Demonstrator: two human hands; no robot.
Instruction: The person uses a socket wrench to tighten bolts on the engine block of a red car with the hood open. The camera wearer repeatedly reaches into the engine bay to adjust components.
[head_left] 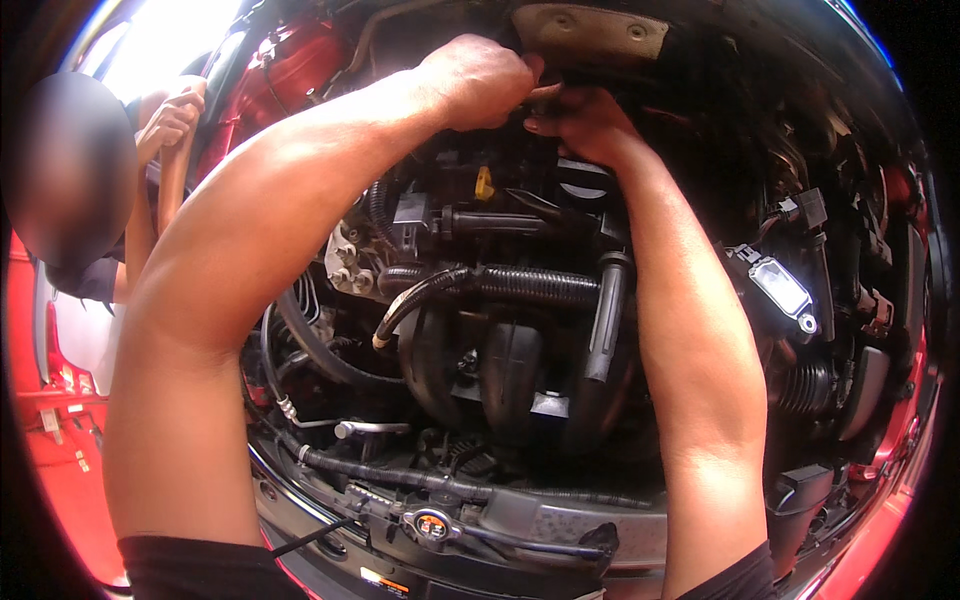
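Both my arms stretch over a car engine to its far side. My left hand (482, 82) is curled into a fist, its thumb side toward the right hand. Close beside it, my right hand (590, 125) is bent in with fingers closed, partly in shadow. Whatever lies between the fingers of either hand is too dark and small to make out. Below the hands sits the black engine (515, 370) with its curved intake pipes. A yellow dipstick handle (484, 184) and a ribbed black hose (535, 284) show between my forearms.
A radiator cap (432, 524) sits at the near edge. To the right are a silver-faced module (782, 290) and a ribbed air duct (800, 388). A metal heat shield (590, 32) is at the back. At the far left, another person's hands (172, 125) are raised beside the red bodywork.
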